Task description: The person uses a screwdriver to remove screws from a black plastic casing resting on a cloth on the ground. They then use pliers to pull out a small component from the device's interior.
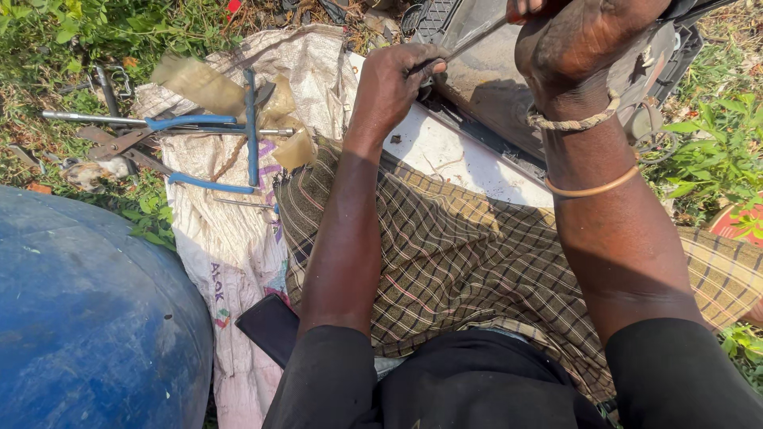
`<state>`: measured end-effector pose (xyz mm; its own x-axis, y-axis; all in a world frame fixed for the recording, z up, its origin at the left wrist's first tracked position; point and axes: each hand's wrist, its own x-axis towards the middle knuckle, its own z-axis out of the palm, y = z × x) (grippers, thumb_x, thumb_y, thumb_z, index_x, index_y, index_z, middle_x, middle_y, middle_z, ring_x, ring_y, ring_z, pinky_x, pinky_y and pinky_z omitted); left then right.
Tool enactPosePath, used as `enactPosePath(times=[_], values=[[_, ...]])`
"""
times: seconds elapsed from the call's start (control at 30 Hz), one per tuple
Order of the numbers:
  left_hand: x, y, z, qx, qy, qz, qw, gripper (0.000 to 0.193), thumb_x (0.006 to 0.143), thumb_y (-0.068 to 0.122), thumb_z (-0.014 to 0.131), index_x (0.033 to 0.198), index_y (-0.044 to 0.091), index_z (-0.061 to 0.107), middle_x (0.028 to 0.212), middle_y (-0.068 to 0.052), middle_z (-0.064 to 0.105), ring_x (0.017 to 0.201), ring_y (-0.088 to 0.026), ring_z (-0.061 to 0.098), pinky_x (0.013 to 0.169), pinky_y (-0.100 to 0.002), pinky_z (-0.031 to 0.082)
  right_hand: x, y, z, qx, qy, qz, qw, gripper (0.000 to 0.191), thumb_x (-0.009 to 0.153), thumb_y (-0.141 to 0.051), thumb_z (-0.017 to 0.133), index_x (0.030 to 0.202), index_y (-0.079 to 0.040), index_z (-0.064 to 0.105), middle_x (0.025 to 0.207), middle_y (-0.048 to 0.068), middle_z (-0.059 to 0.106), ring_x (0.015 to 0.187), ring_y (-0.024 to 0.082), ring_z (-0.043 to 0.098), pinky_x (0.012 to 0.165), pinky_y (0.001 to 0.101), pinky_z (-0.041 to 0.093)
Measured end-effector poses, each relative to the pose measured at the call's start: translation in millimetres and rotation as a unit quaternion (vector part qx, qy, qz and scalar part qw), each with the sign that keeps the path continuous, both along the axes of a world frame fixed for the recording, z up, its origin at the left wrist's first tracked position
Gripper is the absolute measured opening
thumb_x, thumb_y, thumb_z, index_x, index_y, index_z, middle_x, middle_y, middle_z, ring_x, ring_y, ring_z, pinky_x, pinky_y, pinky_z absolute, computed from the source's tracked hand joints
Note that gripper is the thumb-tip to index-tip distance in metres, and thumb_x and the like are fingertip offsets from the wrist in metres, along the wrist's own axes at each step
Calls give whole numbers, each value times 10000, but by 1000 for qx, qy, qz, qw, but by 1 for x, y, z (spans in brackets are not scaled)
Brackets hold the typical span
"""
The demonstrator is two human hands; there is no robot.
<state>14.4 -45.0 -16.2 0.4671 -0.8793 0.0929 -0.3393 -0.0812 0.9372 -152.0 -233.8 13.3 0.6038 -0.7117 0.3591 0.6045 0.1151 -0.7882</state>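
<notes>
Black sleeves (477, 389) are filling the bottom edge, above a checked cloth (469, 254) over the lap. Left hand (401, 79) is closing its fingers around the lower end of a thin metal rod (477, 38), pressing it against a dusty dark panel (493, 79). Right hand (580, 48) is clenching the rod's upper end, near the top edge. Blue-handled tools (199, 123) are lying on a white sack (230, 254) at left, beside a blue drum (87, 318).
</notes>
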Motion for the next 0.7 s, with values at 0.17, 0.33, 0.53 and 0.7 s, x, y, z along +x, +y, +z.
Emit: enactPosePath(times=[0.17,0.33,0.53,0.7], values=[[2,1,-5,-98,-93,5,991,142,937,234,765,1037,151,823,993,-76,811,843,-164,792,747,-325,627,-8,-1,4,29,8,63,998,663,1007,-655,442,867,-13,534,732,131,488,624,287,530,599,428,449],[-2,2,-5,25,-16,-17,999,171,924,257,775,1068,171,809,944,-64,817,842,-189,800,748,-346,629,6,26,55,-63,31,16,997,568,1060,-534,450,871,-3,514,733,139,509,609,279,558,577,405,478],[-7,3,3,-90,-77,-20,993,212,940,90,732,1129,167,790,1139,-89,787,1010,-214,785,926,-358,628,16,66,114,-310,109,-150,932,392,1164,-305,485,903,-13,486,735,173,502,546,292,522,534,409,486],[-3,2,3,-37,-56,-26,997,197,920,104,746,1091,188,796,1084,-49,801,948,-199,793,874,-347,633,55,91,130,-198,63,-188,960,377,1182,-299,491,919,-30,473,709,152,453,487,275,440,506,416,452]])
